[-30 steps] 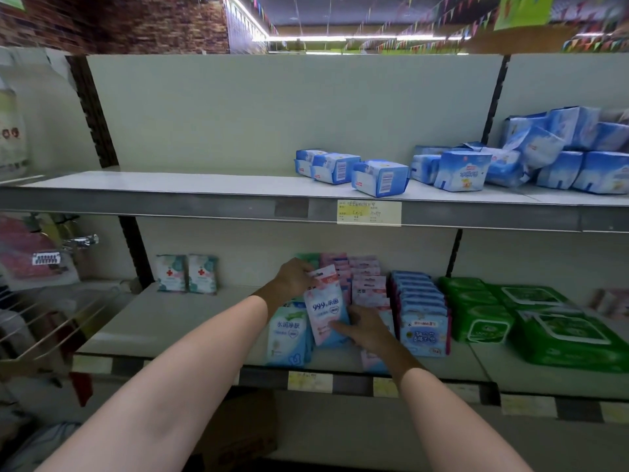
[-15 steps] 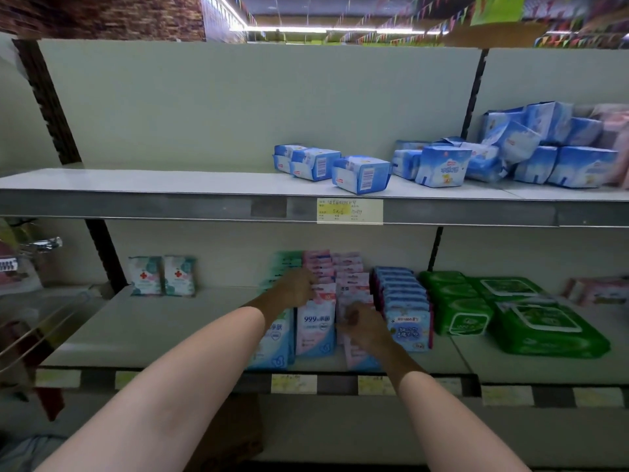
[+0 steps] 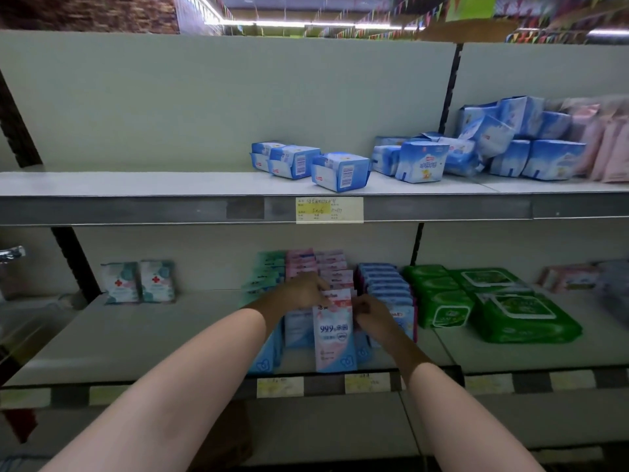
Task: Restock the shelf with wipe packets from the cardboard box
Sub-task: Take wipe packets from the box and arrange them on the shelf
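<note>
Both hands at front pkt row, near shelf [image 3: 143, 338] front edge. Left hand [image 3: 301, 290] & right hand [image 3: 369, 313] pinch top of pink-blue wipe packet [image 3: 335, 335], upright at front edge. Risk: pkt tips fwd off edge if released unsupported.

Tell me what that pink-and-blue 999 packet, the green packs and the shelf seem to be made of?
999 packet: probably thin soft plastic film; printed, faint sheen. Green packs: likely glossy plastic wrap; highlights, rounded bulging corners, label flap on top. Shelf: seemingly painted metal; flat, pale, matte, thin edge.
</note>
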Demonstrator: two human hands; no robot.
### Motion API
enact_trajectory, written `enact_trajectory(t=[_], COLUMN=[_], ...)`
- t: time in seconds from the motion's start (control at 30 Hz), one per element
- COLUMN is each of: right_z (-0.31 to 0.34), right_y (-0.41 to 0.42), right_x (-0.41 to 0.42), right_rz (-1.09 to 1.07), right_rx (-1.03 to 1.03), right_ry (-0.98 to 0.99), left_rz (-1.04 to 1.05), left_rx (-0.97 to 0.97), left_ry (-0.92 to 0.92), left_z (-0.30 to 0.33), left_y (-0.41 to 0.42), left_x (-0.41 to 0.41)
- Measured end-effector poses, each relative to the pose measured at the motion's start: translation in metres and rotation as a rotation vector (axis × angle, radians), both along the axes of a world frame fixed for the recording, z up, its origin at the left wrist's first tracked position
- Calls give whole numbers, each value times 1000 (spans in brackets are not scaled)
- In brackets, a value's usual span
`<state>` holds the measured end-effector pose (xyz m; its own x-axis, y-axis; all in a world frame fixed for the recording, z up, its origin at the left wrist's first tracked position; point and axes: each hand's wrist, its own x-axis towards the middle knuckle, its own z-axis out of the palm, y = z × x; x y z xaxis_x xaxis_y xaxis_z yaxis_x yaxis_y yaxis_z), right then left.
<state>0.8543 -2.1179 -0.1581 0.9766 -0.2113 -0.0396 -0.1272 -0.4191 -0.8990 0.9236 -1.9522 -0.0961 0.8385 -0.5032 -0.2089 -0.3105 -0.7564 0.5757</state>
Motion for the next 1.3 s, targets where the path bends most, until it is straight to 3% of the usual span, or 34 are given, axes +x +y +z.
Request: enact_trajectory(t=[0.23, 0.53, 0.73, 0.97, 1.3], right_z=[6, -4, -6, -2, -18], right_y=[-13, -22, -3, 49, 159], right_x=[5, 0, -9, -13, -54], right_rz=[-175, -229, -160, -77, 146], right_rx=[-240, -268, -272, -330, -346], right_ry=[-284, -342, -231, -193, 11], left_rz=[115, 105, 164, 223, 66], left_rx=[-148, -161, -127, -171, 80], left_ry=[13, -60, -87, 43, 48], left_z=[-13, -12, -16, -17, -30], left_y=[-22, -24, -5, 36, 159], left_x=[-10, -13, -21, -38, -82])
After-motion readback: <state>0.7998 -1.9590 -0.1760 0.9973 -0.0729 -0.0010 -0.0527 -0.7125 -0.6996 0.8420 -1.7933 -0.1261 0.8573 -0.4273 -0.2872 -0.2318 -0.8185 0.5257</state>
